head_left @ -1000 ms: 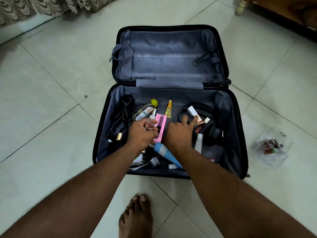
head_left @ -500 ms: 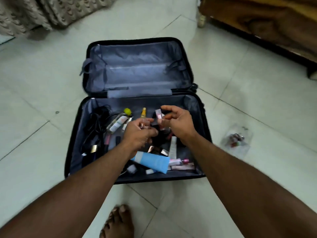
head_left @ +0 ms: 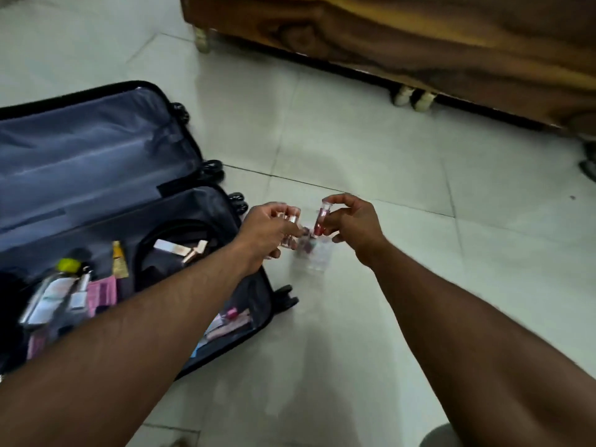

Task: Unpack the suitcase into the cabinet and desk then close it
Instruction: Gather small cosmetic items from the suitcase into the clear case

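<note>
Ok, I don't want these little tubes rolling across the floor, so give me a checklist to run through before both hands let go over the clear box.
1. Right hand has a firm pinch on the red tube: ok.
2. Left hand holds its small rose-gold capped items securely: ok, though blurred.
3. Both hands sit over the clear box on the floor: ok.
4. Clear box is open on top: cannot tell, too blurred.
5. Room left in the box: cannot tell.
6. Suitcase emptied: not ok, bottles and tubes remain inside.
</note>
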